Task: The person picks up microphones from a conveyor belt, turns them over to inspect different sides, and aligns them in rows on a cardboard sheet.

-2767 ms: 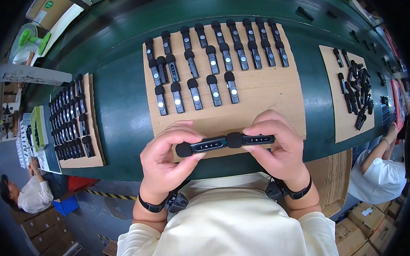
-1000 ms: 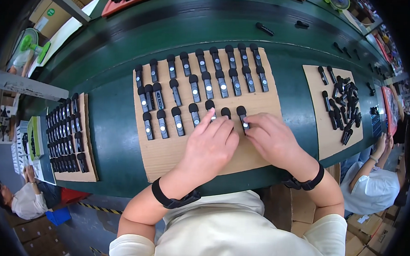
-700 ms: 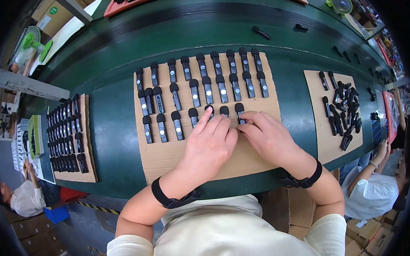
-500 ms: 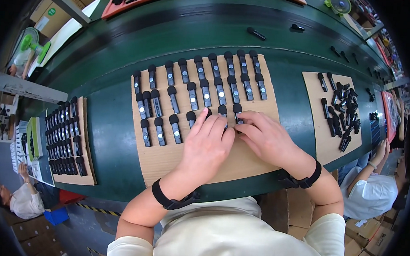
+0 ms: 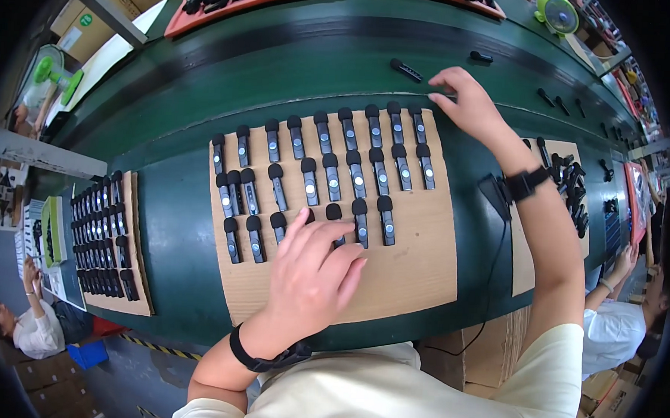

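Observation:
A cardboard sheet (image 5: 415,265) lies on the green belt and carries several rows of small black clip-on devices (image 5: 332,176) with round foam tips. My left hand (image 5: 313,275) rests flat on the sheet's near row, fingers spread over one or two devices, gripping nothing. My right hand (image 5: 470,103) reaches far out past the sheet's top right corner, fingers extended toward a loose black device (image 5: 405,70) on the belt, a short gap away. Both wrists wear black straps.
A second cardboard sheet (image 5: 134,275) of black devices lies at the left, a third (image 5: 524,254) with a loose pile at the right. More loose devices (image 5: 481,57) sit on the far belt. Red trays (image 5: 247,0) line the back. Other people sit at lower left and right.
My right hand has left the near row and stretched out to the far belt beyond the sheet. My left hand stays on the near row. Two more devices now lie in that row.

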The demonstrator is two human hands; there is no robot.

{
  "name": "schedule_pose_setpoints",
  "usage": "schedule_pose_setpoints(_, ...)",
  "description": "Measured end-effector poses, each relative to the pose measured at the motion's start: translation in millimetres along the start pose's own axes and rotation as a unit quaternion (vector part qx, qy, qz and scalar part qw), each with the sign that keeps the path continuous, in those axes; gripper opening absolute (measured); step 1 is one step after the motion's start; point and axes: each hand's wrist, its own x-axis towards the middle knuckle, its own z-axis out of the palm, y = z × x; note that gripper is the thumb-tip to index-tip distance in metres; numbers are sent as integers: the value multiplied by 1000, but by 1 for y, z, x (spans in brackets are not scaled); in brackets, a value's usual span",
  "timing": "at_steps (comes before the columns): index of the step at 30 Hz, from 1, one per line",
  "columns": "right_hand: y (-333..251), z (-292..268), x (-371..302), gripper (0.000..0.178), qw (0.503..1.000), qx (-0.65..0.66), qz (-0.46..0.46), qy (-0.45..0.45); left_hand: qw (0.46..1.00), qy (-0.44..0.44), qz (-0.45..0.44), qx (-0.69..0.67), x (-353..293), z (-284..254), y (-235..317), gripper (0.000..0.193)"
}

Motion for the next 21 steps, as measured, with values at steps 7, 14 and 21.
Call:
schedule_pose_setpoints(7,26,26,46,22,991,-134,-14,11,999,23,-32,-7,-5,-14,2,20)
schedule_pose_setpoints(14,-37,-17,-3,23,983,169,71,-20,997,41,-37,-54,-7,-25,1,23)
schedule_pose_setpoints(21,-153,-32,-138,25,973,220,-61,-36,978,44,-76,-191,1,-29,14,28)
